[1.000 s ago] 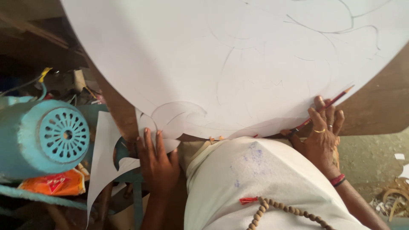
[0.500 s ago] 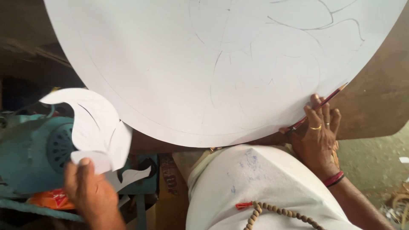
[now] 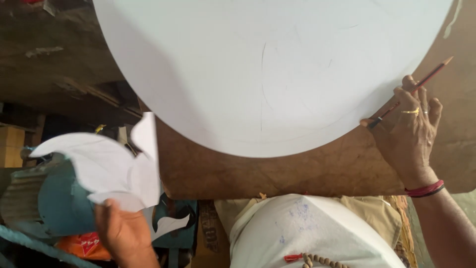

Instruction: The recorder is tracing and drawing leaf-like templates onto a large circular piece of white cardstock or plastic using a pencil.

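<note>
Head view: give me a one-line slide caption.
Left hand lifts a curved white paper cutout beside the table while right hand holds a pencil at the round white sheet.

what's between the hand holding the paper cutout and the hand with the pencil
In the head view, between the left hand with the white cutout and the right hand with the pencil lie the brown board and the round white sheet's lower edge.

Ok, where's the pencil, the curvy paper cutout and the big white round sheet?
pencil (image 3: 415, 89), head view, middle of its red shaft.
paper cutout (image 3: 106, 168), head view, its broad white middle.
round sheet (image 3: 258, 64), head view, its bare centre.
</note>
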